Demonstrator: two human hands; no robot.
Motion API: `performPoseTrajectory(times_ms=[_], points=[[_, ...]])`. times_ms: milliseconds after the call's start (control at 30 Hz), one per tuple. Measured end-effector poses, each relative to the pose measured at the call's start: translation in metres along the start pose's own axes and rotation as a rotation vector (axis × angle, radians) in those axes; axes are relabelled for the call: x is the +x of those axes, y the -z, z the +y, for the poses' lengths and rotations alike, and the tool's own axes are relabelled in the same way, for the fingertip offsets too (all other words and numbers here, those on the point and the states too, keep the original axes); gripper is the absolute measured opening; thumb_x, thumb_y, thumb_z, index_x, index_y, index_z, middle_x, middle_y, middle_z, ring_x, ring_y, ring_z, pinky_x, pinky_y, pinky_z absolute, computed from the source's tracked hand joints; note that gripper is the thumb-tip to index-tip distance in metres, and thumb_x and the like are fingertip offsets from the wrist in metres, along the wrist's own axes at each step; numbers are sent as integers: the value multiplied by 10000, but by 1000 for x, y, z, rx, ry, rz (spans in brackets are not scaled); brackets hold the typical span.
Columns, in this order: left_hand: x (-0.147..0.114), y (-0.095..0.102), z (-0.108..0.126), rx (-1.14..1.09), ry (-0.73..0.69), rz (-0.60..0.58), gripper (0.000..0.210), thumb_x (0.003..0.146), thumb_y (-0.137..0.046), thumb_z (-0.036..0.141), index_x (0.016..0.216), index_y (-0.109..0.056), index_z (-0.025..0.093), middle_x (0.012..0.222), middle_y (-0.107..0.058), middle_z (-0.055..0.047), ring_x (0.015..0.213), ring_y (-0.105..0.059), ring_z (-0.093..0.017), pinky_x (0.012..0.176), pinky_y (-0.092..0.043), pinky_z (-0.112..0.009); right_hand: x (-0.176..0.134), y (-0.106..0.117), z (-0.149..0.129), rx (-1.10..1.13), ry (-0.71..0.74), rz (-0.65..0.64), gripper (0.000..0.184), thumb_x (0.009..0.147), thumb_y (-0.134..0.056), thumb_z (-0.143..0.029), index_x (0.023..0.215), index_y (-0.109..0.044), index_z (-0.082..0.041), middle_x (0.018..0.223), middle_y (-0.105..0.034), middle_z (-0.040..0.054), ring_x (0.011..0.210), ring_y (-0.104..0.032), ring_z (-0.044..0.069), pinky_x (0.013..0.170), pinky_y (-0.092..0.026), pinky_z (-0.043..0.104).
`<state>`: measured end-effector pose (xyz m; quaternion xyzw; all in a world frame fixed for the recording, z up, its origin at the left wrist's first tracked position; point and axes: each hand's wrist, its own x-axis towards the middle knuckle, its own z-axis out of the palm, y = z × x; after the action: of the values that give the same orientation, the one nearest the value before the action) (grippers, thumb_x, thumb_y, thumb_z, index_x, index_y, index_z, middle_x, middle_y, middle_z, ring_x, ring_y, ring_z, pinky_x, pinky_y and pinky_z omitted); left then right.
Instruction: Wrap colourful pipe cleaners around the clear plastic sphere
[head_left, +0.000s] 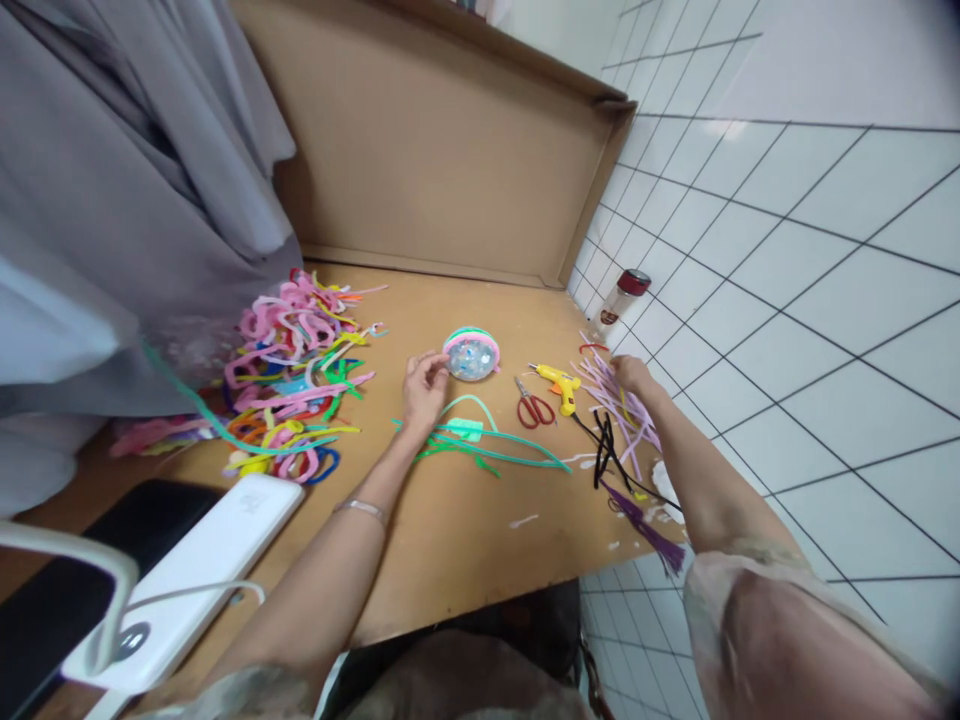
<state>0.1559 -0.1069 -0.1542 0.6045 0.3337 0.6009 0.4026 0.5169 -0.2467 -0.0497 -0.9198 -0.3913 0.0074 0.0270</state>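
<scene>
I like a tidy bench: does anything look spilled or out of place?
Yes: white smears mark the brown tabletop toward its right, as if something had dripped. The purple tassel nearby seems to poke past the edge, so it looks carelessly placed.

the cardboard looks matt, the tiles glossy, the pipe cleaners fuzzy.

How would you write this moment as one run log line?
left hand: at round clear case, contact unclear | right hand: at lilac pipe cleaners, hold unclear | between hands: red-handled scissors, yellow glue gun
</scene>
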Motion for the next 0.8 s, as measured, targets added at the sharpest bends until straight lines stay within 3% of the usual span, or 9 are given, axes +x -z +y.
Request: performPoseTrajectory(times_ms=[67,133,333,600,800], points=[[2,1,0,12,-10,3,211,773,-582,248,921,-719,188,1085,-608,-99,1058,-622,-231,970,-530,-426,4,-9,10,-48,-80,-44,264,769,-609,-79,980,-767,-80,1063,-753,226,1040,-714,311,852,-539,348],[3,2,-1,30,-8,10,201,778,-582,260,907,-721,191,1076,-616,-98,1056,-620,-236,971,-530,-437,8,-16,20,-74,-140,-67,297,759,-611,-69,1019,-755,-79,1105,-735,249,1050,-713,322,850,-554,382],[5,5,-1,40,-11,10,190,776,-591,271,897,-721,202,1053,-634,-92,1066,-618,-237,953,-541,-410,17,-27,34,-66,-210,-58,338,745,-650,-146,1070,-741,-120,1091,-738,198,1035,-706,286,808,-559,336],[4,4,-4,1,42,-11,207,774,-592,284,910,-718,190,1093,-625,-90,1015,-635,-218,918,-550,-391,11,-4,42,75,-176,6,231,761,-604,-157,914,-774,-128,773,-750,76,703,-680,157,543,-415,191],[4,5,-2,13,48,-19,211,781,-578,273,912,-717,183,1090,-630,-92,1000,-639,-212,913,-543,-380,2,2,39,120,-192,18,251,748,-570,-119,886,-780,-114,724,-737,70,618,-647,141,499,-386,193]])
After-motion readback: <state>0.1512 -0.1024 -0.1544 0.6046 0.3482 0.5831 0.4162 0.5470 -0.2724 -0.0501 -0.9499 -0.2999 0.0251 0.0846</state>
